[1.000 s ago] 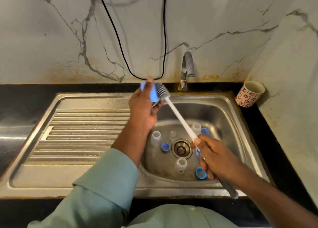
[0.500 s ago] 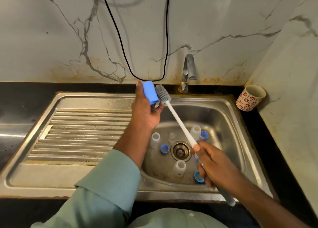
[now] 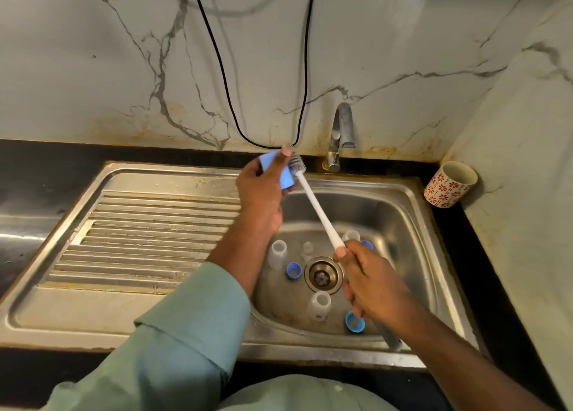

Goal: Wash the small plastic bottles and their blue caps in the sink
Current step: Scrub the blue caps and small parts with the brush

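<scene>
We see the left hand (image 3: pixel 259 193) still gripping the blue cap (image 3: pixel 279 171), now tilted leftward; the right hand's (image 3: pixel 373 282) fingers stay clamped on the bottle brush (image 3: pixel 319 212), bristles beside the cap.

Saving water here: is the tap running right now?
Off, it seems: no stream shows below the tap spout, and the sink wall beneath looks undisturbed.

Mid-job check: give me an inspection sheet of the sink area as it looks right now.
Surface: steel sink with ribbed drainboard.
Job's things: clear bottles and blue caps lie round the drain.
Clutter: patterned cup on the counter.
Hands: left hand holds a blue cap; right hand grips the brush, bristles at that cap.
Cables: black cable loops down the wall.
Surroundings: marble wall, tap; no water seen.
</scene>
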Action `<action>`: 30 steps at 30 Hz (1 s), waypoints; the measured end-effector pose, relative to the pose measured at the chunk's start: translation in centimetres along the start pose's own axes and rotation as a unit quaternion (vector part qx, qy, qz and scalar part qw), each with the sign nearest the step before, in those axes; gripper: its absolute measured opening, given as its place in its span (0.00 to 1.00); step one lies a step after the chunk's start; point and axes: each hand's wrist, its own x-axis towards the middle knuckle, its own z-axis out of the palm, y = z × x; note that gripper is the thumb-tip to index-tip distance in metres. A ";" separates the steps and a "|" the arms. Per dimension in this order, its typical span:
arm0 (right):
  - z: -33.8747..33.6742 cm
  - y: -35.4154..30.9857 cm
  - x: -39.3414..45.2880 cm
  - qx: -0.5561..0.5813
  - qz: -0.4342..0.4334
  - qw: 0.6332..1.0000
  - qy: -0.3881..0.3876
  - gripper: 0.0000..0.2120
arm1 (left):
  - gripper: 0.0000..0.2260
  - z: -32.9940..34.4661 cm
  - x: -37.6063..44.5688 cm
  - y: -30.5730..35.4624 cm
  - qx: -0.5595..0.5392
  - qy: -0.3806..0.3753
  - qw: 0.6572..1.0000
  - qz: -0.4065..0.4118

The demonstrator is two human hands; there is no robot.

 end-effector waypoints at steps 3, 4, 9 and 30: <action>-0.2 0.1 0.0 -0.007 0.010 1.000 -0.007 0.12 | 0.06 -0.1 0.2 -0.2 0.007 -0.020 0.999 -0.024; -0.3 -0.1 0.2 0.001 0.012 1.000 0.002 0.12 | 0.08 0.3 -0.2 -0.4 0.018 -0.038 0.999 -0.025; 0.0 -0.2 -0.1 0.003 0.008 1.000 -0.009 0.13 | 0.18 0.4 0.7 0.3 -0.074 0.022 0.997 -0.021; -4.7 -1.1 -1.5 0.018 0.011 1.000 -0.023 0.16 | 0.14 -2.8 1.7 1.1 0.105 -0.258 0.959 -0.060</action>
